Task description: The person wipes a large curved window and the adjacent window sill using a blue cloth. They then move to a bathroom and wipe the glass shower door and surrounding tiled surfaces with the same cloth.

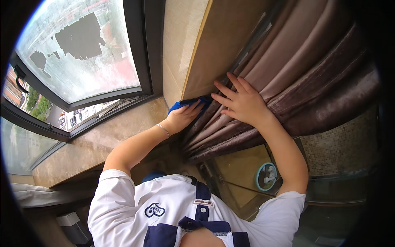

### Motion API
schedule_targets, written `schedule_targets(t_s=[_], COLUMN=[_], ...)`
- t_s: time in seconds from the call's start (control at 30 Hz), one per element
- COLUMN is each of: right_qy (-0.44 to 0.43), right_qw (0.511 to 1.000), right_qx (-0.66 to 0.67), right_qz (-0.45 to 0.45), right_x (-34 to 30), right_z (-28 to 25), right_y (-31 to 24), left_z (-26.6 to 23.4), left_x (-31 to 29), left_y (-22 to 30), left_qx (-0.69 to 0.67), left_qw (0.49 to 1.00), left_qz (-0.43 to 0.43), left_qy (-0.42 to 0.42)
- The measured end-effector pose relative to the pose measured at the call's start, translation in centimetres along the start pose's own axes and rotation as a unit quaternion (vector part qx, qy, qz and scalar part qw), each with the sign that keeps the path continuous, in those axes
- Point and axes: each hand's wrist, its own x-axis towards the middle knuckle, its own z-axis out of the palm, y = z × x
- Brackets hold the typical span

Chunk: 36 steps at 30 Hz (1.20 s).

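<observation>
A blue cloth (176,106) lies under my left hand (183,115), whose fingers bend over it and press it to the corner where the stone wall edge (190,70) meets the sill. My right hand (242,101) has its fingers spread against a brownish-mauve curtain (304,53), beside the wall. Its fingertips reach toward the curtain's near edge, and nothing is in its grasp. The folds of the curtain bunch together just below both hands.
At the left a dark-framed window (74,49) stands tilted open, with patchy film on its glass. The stone sill (111,123) runs below it. A round blue-rimmed basin (266,177) sits lower right, near mosaic tiles (337,144). A pale fabric (49,193) hangs at the lower left.
</observation>
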Motion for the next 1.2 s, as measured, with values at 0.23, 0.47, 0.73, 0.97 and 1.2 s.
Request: schedule_targets(t_s=[0.23,0.47,0.73,0.97,1.2], right_qy=[0.043,0.027,0.027,0.015,0.048], right_qw=[0.997,0.999,0.997,0.994,0.989], right_qx=[0.058,0.035,0.064,0.102,0.139], right_qz=[0.025,0.020,0.021,0.031,0.011], right_x=[0.8,0.5,0.6,1.7,4.2], right_z=[-0.3,1.1,1.6,1.2,1.7], right_y=[-0.9,-2.1,-3.4,-5.1,-7.8], left_z=[-3.2,1.3,5.6,3.5,1.9], left_x=[4.2,-0.9,-7.7,-8.9,-13.0], left_y=[-3.9,1.1,6.8,6.0,0.2], left_qx=[-0.025,-0.008,-0.109,-0.172,-0.290], left_qw=[0.984,0.994,0.991,0.968,0.932], left_qz=[-0.129,-0.083,-0.025,0.049,-0.114], left_qy=[0.121,0.066,-0.071,-0.175,-0.185])
